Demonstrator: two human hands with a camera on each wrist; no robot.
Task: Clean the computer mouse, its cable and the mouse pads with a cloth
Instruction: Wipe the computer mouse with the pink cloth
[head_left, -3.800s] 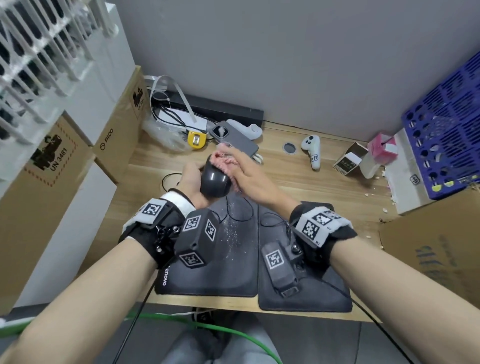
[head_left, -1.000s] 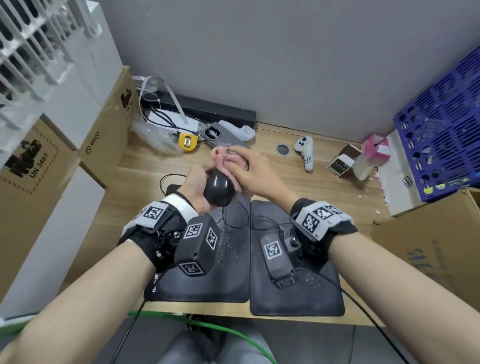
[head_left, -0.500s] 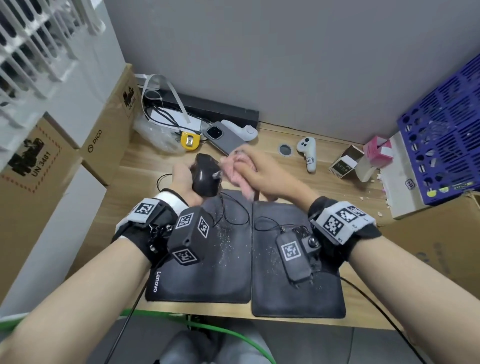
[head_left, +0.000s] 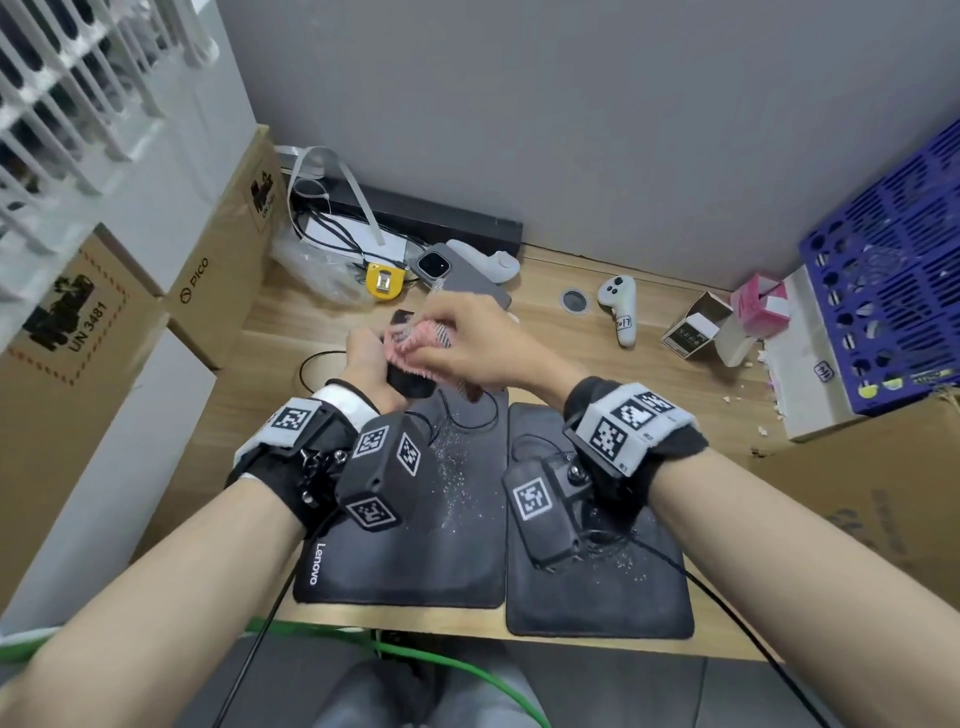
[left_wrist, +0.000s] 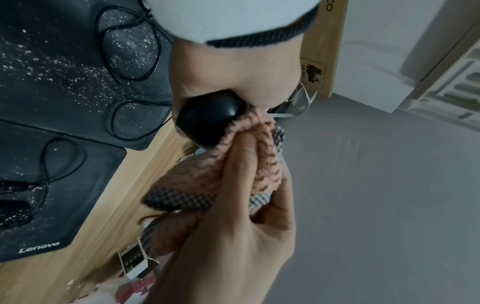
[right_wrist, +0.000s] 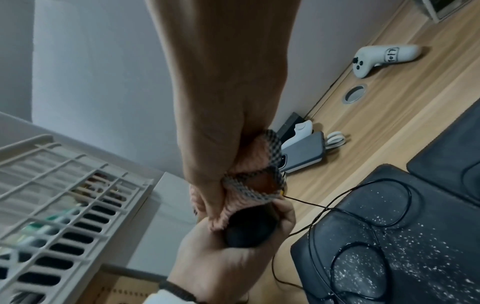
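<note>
Pink cloth bunched in right hand, pressed onto black mouse gripped by left hand, above two mouse pads at 6 o'clock; cable looped beneath.

From left wrist: fingers pinching cloth against mouse at 10 o'clock.

From right wrist: mouse cupped at 6 o'clock, white controller at 2 o'clock.

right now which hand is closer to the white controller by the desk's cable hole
Right. The right hand, rubbing the cloth on the mouse, sits nearer the white controller; the left hand holds the mouse on the far side.
</note>
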